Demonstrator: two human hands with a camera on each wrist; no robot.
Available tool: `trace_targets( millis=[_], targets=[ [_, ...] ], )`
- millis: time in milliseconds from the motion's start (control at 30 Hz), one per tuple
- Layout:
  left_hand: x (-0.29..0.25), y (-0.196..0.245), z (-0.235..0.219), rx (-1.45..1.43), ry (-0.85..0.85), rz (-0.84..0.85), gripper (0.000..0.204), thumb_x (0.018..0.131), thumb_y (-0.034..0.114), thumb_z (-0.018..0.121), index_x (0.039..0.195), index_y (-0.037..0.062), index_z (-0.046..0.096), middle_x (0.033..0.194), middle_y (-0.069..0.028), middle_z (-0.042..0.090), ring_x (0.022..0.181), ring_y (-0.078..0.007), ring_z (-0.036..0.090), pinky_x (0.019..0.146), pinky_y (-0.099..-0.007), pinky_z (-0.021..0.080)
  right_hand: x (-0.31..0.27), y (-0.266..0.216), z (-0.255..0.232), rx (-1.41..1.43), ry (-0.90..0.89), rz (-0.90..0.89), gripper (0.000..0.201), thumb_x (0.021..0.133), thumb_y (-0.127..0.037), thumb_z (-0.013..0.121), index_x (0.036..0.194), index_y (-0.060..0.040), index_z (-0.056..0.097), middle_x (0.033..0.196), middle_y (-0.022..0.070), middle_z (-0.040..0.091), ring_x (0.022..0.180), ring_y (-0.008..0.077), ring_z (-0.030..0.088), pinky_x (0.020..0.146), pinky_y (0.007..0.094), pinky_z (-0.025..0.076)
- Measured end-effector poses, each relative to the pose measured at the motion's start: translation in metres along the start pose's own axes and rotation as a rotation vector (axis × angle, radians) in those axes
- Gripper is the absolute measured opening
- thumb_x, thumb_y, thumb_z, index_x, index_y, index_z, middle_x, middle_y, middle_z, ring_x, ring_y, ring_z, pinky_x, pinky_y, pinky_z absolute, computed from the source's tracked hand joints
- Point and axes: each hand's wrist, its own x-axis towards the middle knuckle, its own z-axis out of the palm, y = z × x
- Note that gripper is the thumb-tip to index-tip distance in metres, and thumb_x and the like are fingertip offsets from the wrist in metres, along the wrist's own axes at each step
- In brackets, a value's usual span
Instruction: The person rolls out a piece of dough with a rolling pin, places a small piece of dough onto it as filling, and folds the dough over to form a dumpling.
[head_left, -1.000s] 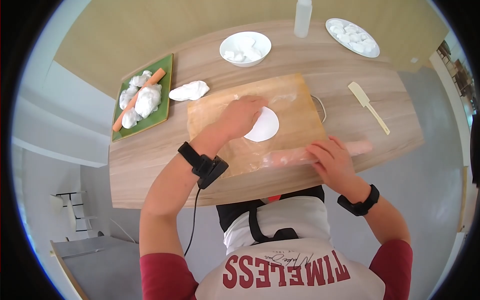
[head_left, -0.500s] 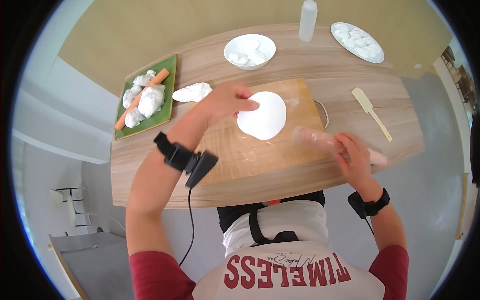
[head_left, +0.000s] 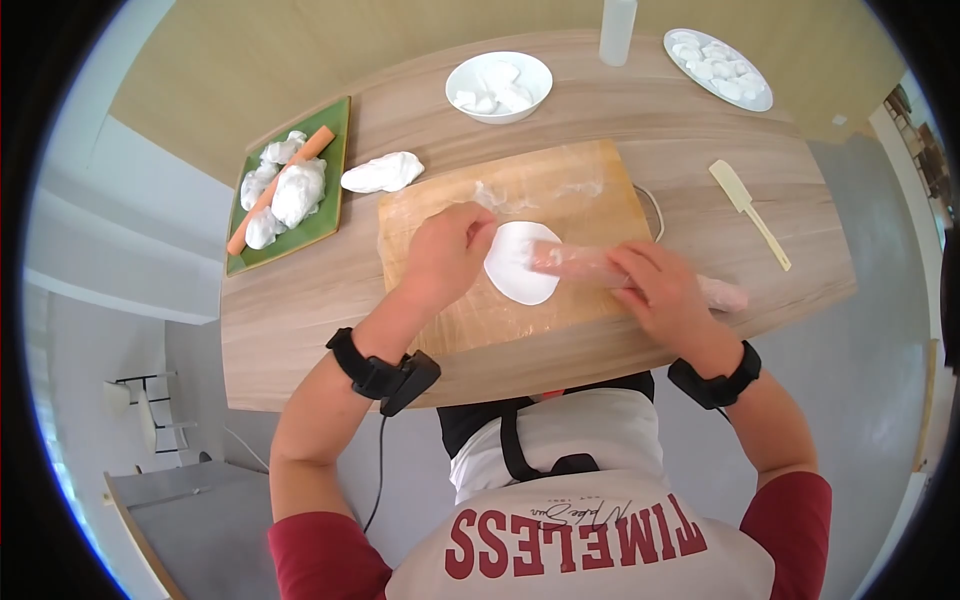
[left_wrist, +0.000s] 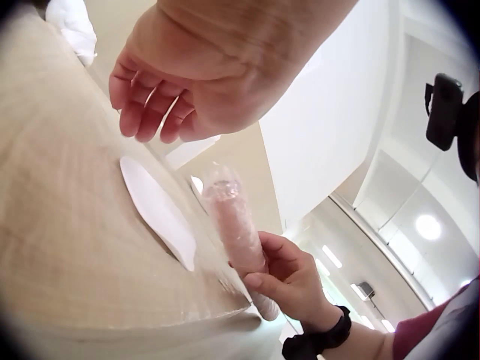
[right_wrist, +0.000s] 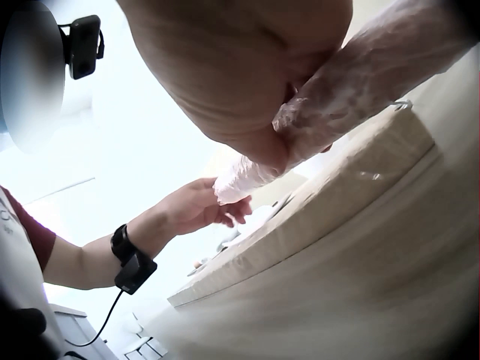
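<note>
A thin white round sheet (head_left: 518,270) lies flat on the wooden board (head_left: 585,205); the left wrist view shows the sheet (left_wrist: 156,210) edge-on. My left hand (head_left: 445,258) hovers just left of it, and in the left wrist view that hand (left_wrist: 199,82) has relaxed, slightly bent fingers and holds nothing. With my right hand (head_left: 668,295) I grip a pink, plastic-wrapped roller (head_left: 580,264). Its left end overlaps the sheet's right part in the head view; the left wrist view shows the roller (left_wrist: 231,217) tilted, its end raised above the board.
Left of the board lie a white lump (head_left: 384,172) and a green tray (head_left: 336,165) with wrapped lumps and an orange stick. Behind stand a white bowl (head_left: 520,114) and a bottle (head_left: 617,35). An oval plate (head_left: 768,100) and a cream spatula (head_left: 742,195) are at the right.
The sheet, held up by my left hand half a second ago, now lies on the board, let go. My right hand has brought the roller leftward, over the sheet's edge.
</note>
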Motion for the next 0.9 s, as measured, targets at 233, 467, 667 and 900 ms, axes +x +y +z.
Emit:
trace_targets(
  millis=[233, 467, 667, 900],
  targets=[
    [0.001, 0.034, 0.036, 0.181, 0.038, 0.433, 0.033, 0.091, 0.024, 0.048, 0.12, 0.0077, 0.053, 0.127, -0.0163, 0.046, 0.116, -0.0325, 0.042, 0.098, -0.0451, 0.032, 0.0, -0.01, 0.015, -0.101, -0.127, -0.061, 0.042, 0.07, -0.008, 0.064, 0.11, -0.0031, 0.055, 0.109, 0.0126, 0.055, 0.102, 0.0311, 0.051, 0.086, 0.0426, 0.042],
    [0.028, 0.028, 0.071, 0.413, -0.022, 0.476, 0.044, 0.092, 0.035, 0.044, 0.129, 0.0108, 0.044, 0.133, -0.0135, 0.041, 0.128, -0.0317, 0.031, 0.104, -0.056, 0.018, 0.024, 0.004, 0.025, -0.418, -0.139, -0.004, 0.053, 0.084, -0.032, 0.052, 0.127, -0.0017, 0.046, 0.132, 0.0154, 0.043, 0.126, 0.0329, 0.034, 0.099, 0.0593, 0.023],
    [0.095, 0.025, 0.067, 0.409, -0.044, 0.353, 0.042, 0.091, 0.031, 0.044, 0.127, 0.0091, 0.045, 0.133, -0.0102, 0.042, 0.127, -0.0295, 0.034, 0.103, -0.0556, 0.02, 0.074, 0.057, 0.031, -0.548, -0.003, 0.035, 0.049, 0.087, -0.033, 0.049, 0.122, 0.0002, 0.05, 0.127, 0.0161, 0.047, 0.124, 0.0349, 0.037, 0.098, 0.0592, 0.025],
    [-0.006, 0.038, 0.06, 0.298, -0.122, 0.471, 0.059, 0.086, 0.042, 0.048, 0.133, 0.0089, 0.039, 0.136, -0.0153, 0.038, 0.128, -0.0323, 0.032, 0.104, -0.0547, 0.02, 0.011, -0.017, 0.018, -0.399, -0.193, -0.048, 0.057, 0.082, -0.038, 0.054, 0.12, 0.0033, 0.048, 0.126, 0.0198, 0.046, 0.124, 0.0356, 0.037, 0.098, 0.0596, 0.025]
  ],
)
